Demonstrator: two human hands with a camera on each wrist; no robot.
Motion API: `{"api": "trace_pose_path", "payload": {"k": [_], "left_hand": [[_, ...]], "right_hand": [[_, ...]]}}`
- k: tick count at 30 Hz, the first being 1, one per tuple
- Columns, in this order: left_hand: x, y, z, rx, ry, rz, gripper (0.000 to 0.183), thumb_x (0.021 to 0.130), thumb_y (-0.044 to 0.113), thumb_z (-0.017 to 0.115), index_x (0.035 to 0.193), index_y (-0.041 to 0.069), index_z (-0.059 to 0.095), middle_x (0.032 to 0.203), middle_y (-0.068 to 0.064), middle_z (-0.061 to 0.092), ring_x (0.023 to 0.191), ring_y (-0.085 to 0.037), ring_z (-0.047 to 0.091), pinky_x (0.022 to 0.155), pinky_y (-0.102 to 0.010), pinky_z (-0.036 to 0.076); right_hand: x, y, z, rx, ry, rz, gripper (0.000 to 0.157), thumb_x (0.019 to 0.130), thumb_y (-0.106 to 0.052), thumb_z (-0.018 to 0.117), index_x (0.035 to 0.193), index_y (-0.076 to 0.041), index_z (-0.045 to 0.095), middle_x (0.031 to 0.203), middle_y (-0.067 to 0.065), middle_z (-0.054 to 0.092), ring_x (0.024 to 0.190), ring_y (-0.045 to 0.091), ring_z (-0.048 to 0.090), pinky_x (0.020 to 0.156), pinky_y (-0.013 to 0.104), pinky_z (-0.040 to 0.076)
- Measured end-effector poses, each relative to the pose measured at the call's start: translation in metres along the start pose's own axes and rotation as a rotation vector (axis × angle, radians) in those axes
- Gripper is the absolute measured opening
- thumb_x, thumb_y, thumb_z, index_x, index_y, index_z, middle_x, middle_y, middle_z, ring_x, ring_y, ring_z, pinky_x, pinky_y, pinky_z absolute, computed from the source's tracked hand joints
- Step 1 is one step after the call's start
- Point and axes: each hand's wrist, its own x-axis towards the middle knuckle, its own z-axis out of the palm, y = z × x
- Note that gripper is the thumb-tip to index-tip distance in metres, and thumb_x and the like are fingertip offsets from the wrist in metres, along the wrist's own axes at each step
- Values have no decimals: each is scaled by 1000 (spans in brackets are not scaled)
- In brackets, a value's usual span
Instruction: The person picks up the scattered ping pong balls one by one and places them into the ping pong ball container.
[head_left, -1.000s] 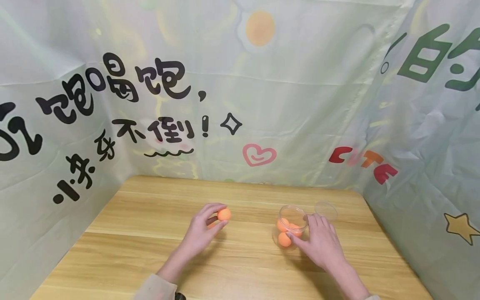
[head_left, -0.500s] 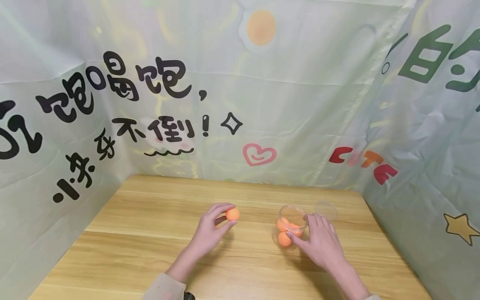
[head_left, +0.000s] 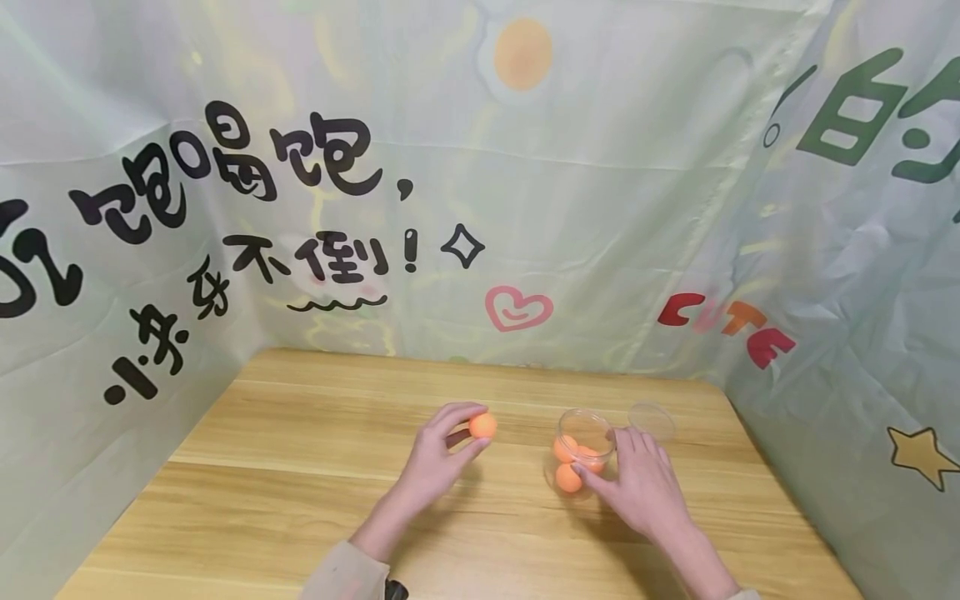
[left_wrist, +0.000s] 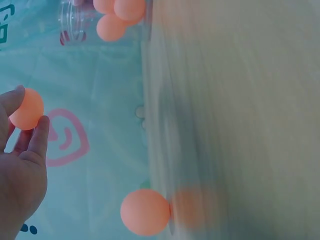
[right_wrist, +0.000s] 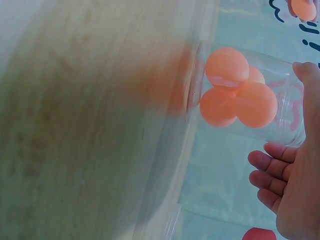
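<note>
My left hand (head_left: 438, 454) pinches an orange ping-pong ball (head_left: 483, 426) between thumb and fingertips, above the table and left of a clear plastic jar (head_left: 585, 427). Upright and without its lid, the jar holds several orange ping-pong balls (right_wrist: 256, 105). My right hand (head_left: 641, 483) grips it from the right near the rim, thumb on the near side and fingers around the far side. Another loose ping-pong ball (left_wrist: 145, 212) lies on the table in the left wrist view; in the head view my left hand hides it.
A clear round lid (head_left: 652, 422) lies on the wooden table (head_left: 300, 433) behind my right hand. Printed cloth walls (head_left: 600, 250) stand at the back and both sides of the table.
My left hand has moved right with its ping-pong ball, closer to the jar. The right hand and the jar have stayed in place.
</note>
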Motion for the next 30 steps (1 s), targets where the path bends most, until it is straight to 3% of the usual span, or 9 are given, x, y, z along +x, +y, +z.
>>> {"api": "trace_pose_path", "payload": {"k": [30], "left_hand": [[17, 17, 30, -41, -57, 57, 42, 93, 5, 78, 133, 9, 68, 135, -8, 63, 126, -26, 61, 103, -35, 56]], "right_hand": [[0, 0, 1, 10, 4, 11, 77, 89, -65, 72, 125, 2, 60, 113, 14, 62, 116, 41, 55, 98, 63, 46]]}}
